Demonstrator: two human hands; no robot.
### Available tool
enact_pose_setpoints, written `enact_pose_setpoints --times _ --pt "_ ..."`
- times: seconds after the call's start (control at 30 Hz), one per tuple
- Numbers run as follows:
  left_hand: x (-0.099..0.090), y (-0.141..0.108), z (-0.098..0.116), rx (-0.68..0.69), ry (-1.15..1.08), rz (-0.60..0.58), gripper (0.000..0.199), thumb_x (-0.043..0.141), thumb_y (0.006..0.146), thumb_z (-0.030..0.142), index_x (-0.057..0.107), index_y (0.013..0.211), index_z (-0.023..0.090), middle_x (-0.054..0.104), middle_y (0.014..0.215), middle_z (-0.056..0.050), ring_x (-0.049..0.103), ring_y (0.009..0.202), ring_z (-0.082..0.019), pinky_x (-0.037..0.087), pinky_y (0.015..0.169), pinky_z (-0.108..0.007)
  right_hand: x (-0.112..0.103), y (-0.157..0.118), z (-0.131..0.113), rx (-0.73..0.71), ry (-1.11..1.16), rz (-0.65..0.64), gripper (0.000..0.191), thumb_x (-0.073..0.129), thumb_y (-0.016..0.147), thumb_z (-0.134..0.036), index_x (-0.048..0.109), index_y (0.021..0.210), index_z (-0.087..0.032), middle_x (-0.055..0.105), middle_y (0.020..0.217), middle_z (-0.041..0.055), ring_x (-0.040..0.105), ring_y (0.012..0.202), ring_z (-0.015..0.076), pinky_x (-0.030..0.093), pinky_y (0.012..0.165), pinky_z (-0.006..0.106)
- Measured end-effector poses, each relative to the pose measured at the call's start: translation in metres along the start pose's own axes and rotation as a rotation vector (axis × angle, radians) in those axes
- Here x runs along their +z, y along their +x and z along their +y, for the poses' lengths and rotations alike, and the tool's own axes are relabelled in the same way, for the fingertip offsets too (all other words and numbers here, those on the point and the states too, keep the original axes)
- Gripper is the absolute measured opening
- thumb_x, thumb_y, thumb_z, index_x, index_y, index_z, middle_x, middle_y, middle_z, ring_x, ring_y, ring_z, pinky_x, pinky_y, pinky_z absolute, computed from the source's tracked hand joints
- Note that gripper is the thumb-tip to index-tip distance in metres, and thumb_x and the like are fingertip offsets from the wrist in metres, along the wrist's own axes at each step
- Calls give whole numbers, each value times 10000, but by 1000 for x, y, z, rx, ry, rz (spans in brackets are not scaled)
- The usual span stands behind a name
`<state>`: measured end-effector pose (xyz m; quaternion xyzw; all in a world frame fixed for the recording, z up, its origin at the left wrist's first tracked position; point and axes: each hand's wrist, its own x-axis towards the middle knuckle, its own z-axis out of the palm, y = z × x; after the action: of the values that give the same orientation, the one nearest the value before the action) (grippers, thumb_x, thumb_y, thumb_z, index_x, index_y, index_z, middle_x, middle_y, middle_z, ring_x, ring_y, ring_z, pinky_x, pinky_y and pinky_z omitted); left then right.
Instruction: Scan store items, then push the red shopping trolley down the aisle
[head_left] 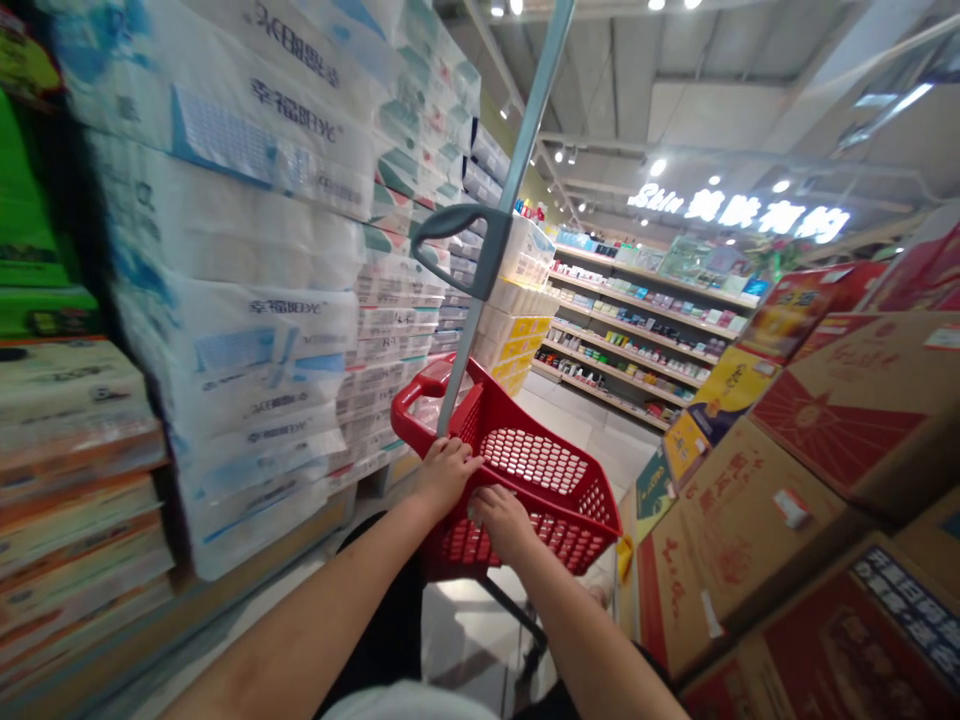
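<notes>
Cutting off at the lower edge, both forearms are reaching in, with pale and dark clothing showing only in part. The left hand (444,474) is grasping the rim of the red basket (534,455) beside the pole (526,130), fingers bending over the edge, palm underside hiding. The right hand (501,518) is curling half closed on the same rim, just beside the left; its thumb side is blurring, so it is probably grasping rather than only resting. The basket is sitting tilted in view, mid-frame between the two rows of goods: glossy plastic, rounded corners, walls showing rows of oval holes. Something in clear wrap is lying at its pole end, hard to make out. A dark leg (512,607) is running down under it, lower parts blurring. The smooth grey pole is rising past a looped grey handle (457,245) and leaving the frame on top. On the left, soft, shiny plastic-wrapped paper packs (262,250) are stacking high, outer ones smearing; on the right, stiff cardboard boxes (739,530) are piling up, red and brown, cut off by the edge. Farther off, long shelves (637,320) are holding small packages, too small to read, under a glowing white sign (739,212).
</notes>
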<state>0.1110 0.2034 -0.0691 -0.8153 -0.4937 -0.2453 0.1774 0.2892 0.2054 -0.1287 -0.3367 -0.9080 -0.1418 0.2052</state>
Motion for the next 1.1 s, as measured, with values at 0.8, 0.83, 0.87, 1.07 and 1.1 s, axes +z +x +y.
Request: enact_pose_setpoints --times 0.8,0.83,0.87,1.07,1.1 --pt "43 -11 6 54 89 155 447 447 888 190 506 1327 250 537 1337 -21 362 1317 -249 203 1158 -435 18 -21 21 -6 -25 300 252 475 941 -169 629 1141 -185 632 1122 89 510 1109 223 460 933 389" --pt "42 -11 6 38 92 151 450 451 884 187 507 1327 245 535 1338 -24 356 1322 -253 202 1160 -438 18 -20 21 -9 -28 251 218 493 937 -181 650 1087 -192 649 1058 77 535 1045 212 482 881 366" --pt "41 -11 6 28 95 147 456 456 879 184 507 1328 241 531 1342 -27 348 1329 -255 202 1163 -440 18 -19 20 -15 -21 206 188 507 933 -192 662 1039 -196 658 1003 67 550 983 201 496 831 341" --pt "42 -14 8 34 92 136 462 453 875 184 503 1331 235 517 1358 -29 337 1339 -254 189 1174 -443 5 -9 16 16 -28 297 281 448 945 -157 603 1178 -180 611 1143 90 502 1068 202 441 933 350" --pt "42 -14 9 24 91 135 460 452 876 188 504 1331 233 516 1359 -30 342 1334 -255 187 1174 -445 3 -8 15 27 -52 289 275 446 942 -151 612 1159 -181 612 1128 89 503 1049 204 435 929 351"
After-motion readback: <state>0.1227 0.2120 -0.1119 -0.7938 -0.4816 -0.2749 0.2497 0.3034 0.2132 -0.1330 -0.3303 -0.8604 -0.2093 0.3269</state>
